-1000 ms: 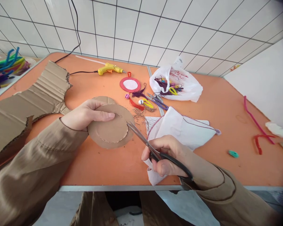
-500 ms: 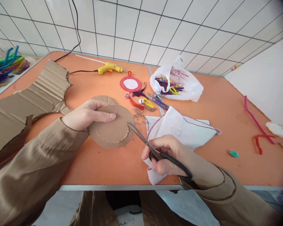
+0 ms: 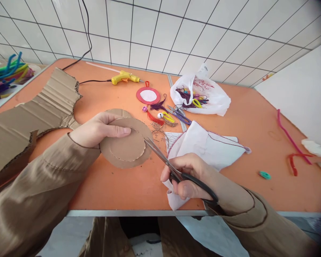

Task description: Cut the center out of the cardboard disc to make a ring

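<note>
My left hand (image 3: 101,130) pinches a round cardboard disc (image 3: 128,142), thumb on top, above the orange table. A ragged curved cut line runs across its face, leaving an inner round part and an outer ring. Behind it another cardboard piece (image 3: 119,112) with a rounded edge partly shows. My right hand (image 3: 189,175) is closed around the black handles of a pair of scissors (image 3: 171,167). Their blade tips touch or come very near the disc's right side, by the cut edge; I cannot tell which.
A large cut cardboard sheet (image 3: 34,114) lies at left. Behind are a yellow glue gun (image 3: 125,77), a red-rimmed round ornament (image 3: 148,95), purple-handled snips (image 3: 179,115) and a plastic bag (image 3: 214,96) of tassels. White cloth (image 3: 203,142) lies at right, near pipe cleaners (image 3: 293,134).
The disc has tilted and shifted very slightly under my left hand, and its lower edge sits a little higher. My right hand and the scissors have barely moved.
</note>
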### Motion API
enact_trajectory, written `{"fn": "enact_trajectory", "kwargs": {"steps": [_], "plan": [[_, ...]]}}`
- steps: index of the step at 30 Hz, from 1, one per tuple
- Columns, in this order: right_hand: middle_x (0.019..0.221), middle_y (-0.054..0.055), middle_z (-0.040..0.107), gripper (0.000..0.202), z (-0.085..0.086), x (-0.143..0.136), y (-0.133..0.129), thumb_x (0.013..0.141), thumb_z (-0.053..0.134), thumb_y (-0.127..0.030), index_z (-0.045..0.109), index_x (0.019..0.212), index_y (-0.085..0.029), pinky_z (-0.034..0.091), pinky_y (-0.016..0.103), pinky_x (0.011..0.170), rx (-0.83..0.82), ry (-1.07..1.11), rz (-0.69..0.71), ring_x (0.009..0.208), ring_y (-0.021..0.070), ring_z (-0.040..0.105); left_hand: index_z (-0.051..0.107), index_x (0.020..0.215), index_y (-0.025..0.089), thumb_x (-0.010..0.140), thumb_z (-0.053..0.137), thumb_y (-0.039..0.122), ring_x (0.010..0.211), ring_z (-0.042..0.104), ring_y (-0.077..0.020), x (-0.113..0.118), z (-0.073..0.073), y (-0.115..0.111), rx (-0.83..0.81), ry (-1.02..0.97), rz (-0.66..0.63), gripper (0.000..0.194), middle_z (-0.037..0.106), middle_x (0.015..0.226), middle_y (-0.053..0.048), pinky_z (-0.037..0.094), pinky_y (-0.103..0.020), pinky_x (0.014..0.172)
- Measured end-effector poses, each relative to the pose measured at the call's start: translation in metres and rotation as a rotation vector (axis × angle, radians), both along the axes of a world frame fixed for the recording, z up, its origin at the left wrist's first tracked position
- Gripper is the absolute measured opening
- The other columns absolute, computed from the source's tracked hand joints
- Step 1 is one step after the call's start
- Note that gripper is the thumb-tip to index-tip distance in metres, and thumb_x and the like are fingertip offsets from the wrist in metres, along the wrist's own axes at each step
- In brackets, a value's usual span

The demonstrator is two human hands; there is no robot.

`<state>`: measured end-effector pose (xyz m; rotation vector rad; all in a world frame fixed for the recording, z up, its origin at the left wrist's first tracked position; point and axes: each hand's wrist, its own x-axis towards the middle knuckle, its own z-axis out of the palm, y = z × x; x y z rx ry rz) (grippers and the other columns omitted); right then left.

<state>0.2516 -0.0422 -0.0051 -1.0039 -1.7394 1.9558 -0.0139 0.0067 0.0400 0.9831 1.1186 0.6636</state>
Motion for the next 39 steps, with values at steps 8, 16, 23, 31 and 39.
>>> {"fn": "enact_trajectory", "kwargs": {"steps": [8,16,23,31,39], "plan": [[0.058,-0.005,0.05,0.057,0.001,-0.005,-0.002,0.067,0.076,-0.063,0.063,0.086,-0.011,0.046,0.024,0.054,-0.08,0.011,-0.043,0.05,0.0072,0.043,0.077,0.078,0.016,0.071,0.074,0.021,0.07,0.07,-0.0221,-0.001,-0.005,0.003,0.041,-0.001,-0.055,0.009,0.076,0.078,-0.006,0.055,-0.033,0.073],[0.053,-0.007,0.049,0.056,0.003,-0.011,-0.001,0.063,0.079,-0.061,0.062,0.084,-0.012,0.045,0.022,0.049,-0.177,-0.036,-0.071,0.044,0.0065,0.046,0.078,0.08,0.017,0.073,0.071,0.02,0.072,0.071,-0.0217,0.002,-0.003,0.0,-0.002,0.013,-0.006,0.01,0.077,0.079,-0.005,0.055,-0.032,0.073],[0.051,-0.007,0.048,0.055,0.003,-0.011,-0.002,0.066,0.077,-0.061,0.062,0.084,-0.012,0.042,0.022,0.045,-0.135,-0.047,-0.078,0.042,0.0074,0.046,0.078,0.081,0.017,0.072,0.073,0.022,0.072,0.071,-0.0223,0.001,-0.005,0.001,-0.011,-0.003,-0.018,0.011,0.077,0.08,-0.006,0.056,-0.034,0.073],[0.054,-0.006,0.048,0.044,0.006,-0.008,0.0,0.073,0.074,-0.055,0.06,0.076,-0.013,0.04,0.02,0.044,-0.071,-0.054,-0.058,0.043,0.0056,0.043,0.077,0.082,0.017,0.071,0.075,0.026,0.078,0.073,-0.027,-0.001,-0.006,0.002,0.034,0.001,-0.045,0.014,0.078,0.082,-0.008,0.057,-0.033,0.071],[0.052,-0.006,0.047,0.041,0.002,-0.01,-0.001,0.071,0.079,-0.049,0.057,0.071,-0.014,0.034,0.019,0.043,-0.004,-0.089,-0.102,0.043,0.0054,0.041,0.077,0.085,0.017,0.066,0.079,0.033,0.082,0.072,-0.0261,-0.001,-0.004,0.002,0.096,0.098,-0.031,0.024,0.078,0.088,-0.006,0.056,-0.029,0.07]]}}
